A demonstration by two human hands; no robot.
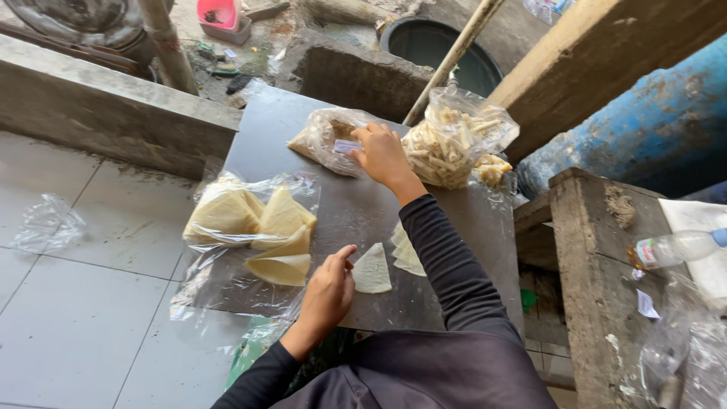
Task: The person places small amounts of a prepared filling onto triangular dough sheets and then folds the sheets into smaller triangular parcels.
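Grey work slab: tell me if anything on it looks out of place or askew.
The clear plastic sheet under the pale folded wrapper triangles hangs crumpled over the grey work slab's near-left edge. Otherwise nothing is spilled; the bag of pale sticks sits upright.

Left hand (331,286) near front edge of table, fingers loosely curled, index extended. Right hand (382,155) stretched toward far edge, palm down, black sleeves.
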